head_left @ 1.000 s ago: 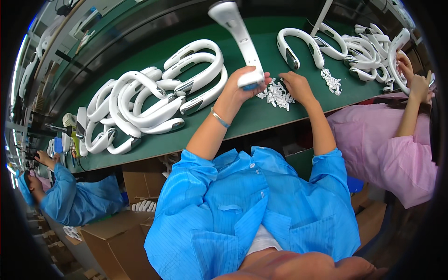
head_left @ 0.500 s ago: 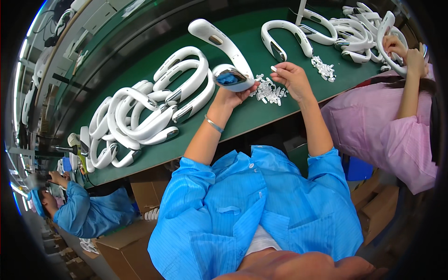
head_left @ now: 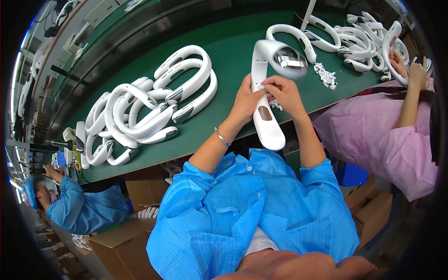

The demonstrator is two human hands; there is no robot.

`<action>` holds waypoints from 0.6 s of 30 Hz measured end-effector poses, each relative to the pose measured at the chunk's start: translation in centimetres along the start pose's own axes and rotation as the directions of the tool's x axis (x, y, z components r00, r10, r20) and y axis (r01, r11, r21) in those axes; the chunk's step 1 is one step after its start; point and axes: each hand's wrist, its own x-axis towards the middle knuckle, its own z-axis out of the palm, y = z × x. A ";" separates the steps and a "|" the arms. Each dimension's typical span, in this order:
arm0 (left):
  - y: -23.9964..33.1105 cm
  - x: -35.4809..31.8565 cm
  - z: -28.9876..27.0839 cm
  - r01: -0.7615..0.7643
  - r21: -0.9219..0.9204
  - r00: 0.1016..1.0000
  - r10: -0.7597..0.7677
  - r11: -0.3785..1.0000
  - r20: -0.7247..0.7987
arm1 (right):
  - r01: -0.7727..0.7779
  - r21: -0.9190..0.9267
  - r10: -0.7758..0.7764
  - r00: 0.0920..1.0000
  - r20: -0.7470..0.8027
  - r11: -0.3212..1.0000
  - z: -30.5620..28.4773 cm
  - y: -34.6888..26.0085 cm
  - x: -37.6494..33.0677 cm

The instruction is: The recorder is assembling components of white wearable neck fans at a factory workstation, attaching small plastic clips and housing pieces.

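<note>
White curved device: held raised at the worktop's near edge, its oval-windowed end toward the person, its glossy silver end, blurred, pointing right.
Left hand: closed around the device's middle, thumb across the inner face; a bracelet circles the wrist.
Right hand: fingers bunched narrowly against the inner face; whether they pinch a small part cannot be told.
Near pile: small white pieces, partly hidden behind the right hand.
Second pile: similar pieces, farther right.
Single arch: white, lying beyond the held device.
Left stack: overlapping white loops with silver ends.
Worktop: green, beneath piles and loops.
Right co-worker: pink garment, hands at another white loop.
Left co-worker: blue garment, arms raised toward the worktop.
</note>
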 end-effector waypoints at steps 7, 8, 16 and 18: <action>1.4 0.6 0.7 -0.164 0.131 0.986 0.160 0.978 0.037 | 0.277 0.198 -0.213 0.933 -0.291 0.940 0.7 5.4 1.4; 1.5 1.1 1.0 -0.128 0.158 0.991 0.121 0.979 0.058 | 0.294 -0.042 -0.294 0.913 -0.283 0.955 0.3 5.9 1.7; -1.9 2.0 -4.6 -0.246 0.243 0.962 0.268 0.938 -0.059 | 0.230 0.304 -0.139 0.946 -0.293 0.925 4.2 6.4 3.0; -0.9 1.2 -4.0 -0.261 0.242 0.961 0.275 0.935 -0.027 | 0.109 0.512 0.087 0.935 -0.343 0.852 5.8 0.8 0.1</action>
